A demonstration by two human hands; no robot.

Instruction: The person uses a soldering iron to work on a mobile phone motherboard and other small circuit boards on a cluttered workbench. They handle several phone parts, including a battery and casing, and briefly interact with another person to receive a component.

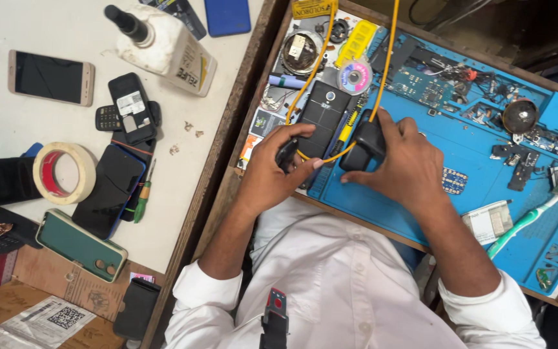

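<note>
Two hands meet over the near edge of the blue mat (485, 155) on the worktop: the left hand (272, 171) pinches a small black part (287, 154), and the right hand (408, 165) closes on a black block (364, 145), yellow cable (321, 64) looping between them.

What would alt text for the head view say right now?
Seen from above, a person's left hand and right hand each grip a black part joined by a yellow cable, over a blue repair mat strewn with phone parts. A roll of tape and several phones lie on the white table beside it.
</note>
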